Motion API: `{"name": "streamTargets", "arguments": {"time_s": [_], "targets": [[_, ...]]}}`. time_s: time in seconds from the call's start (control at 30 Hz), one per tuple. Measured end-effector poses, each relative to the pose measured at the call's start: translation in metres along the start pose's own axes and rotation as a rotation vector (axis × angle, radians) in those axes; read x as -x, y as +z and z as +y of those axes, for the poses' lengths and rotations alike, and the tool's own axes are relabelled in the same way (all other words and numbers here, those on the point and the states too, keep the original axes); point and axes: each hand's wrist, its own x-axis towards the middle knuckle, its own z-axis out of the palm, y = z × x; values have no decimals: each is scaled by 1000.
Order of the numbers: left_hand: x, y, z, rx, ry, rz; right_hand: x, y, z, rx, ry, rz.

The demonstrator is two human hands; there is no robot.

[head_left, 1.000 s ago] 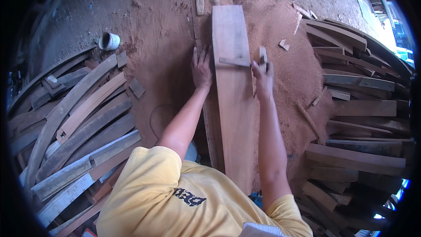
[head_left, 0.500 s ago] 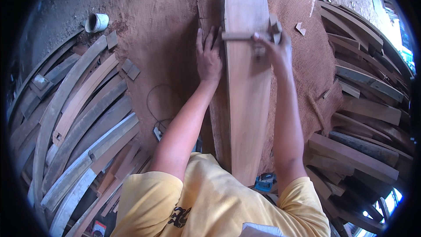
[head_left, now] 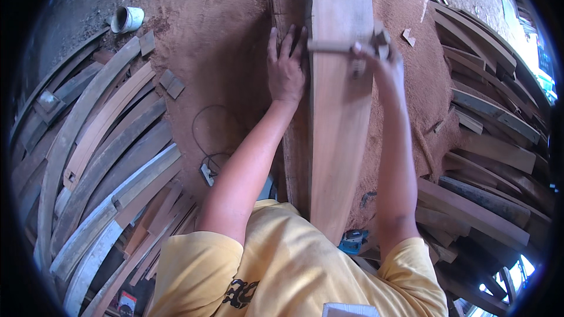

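Note:
A long, thick timber (head_left: 338,141), broad at the far end and narrowing toward me, lies in front of my body. Across its upper face rests a wooden marking gauge (head_left: 332,46), its thin bar spanning the face and its block at the timber's right edge. My right hand (head_left: 385,61) is closed round the block end of the gauge; motion blurs the fingers. Against the timber's left side is my left hand (head_left: 286,73), fingers spread and pointing away from me, holding nothing.
Curved wooden pieces (head_left: 88,117) are heaped at the left, with more timber offcuts (head_left: 476,205) stacked at the right. A white bucket (head_left: 134,19) lies tipped at the far left. A blue power tool (head_left: 353,240) sits near my body. Sawdust (head_left: 200,64) covers the ground.
The whole view has shifted, so timber and hands appear further right. My right hand with the marking gauge seems to have slid slightly toward me along the timber; my left hand stays beside it.

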Motion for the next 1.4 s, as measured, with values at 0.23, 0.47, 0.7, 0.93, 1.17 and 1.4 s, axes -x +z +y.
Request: {"name": "streamTargets", "arguments": {"time_s": [0.23,0.47,0.7,0.93,1.17,1.4], "targets": [[-4,5,6,5,47,-19,-146,-1,-51,105,-138,82],[2,6,-8,-12,-13,26,40,-4,22,128,26,15],[2,4,1,9,17,9,-65,14,-17,72,-150,143],[-3,6,0,-7,64,65,-70,-8,0,258,-98,15],[-1,7,-3,13,33,62,160,-20,112,79,36,119],[-2,6,7,51,23,53,-46,8,10,134,-228,212]]}}
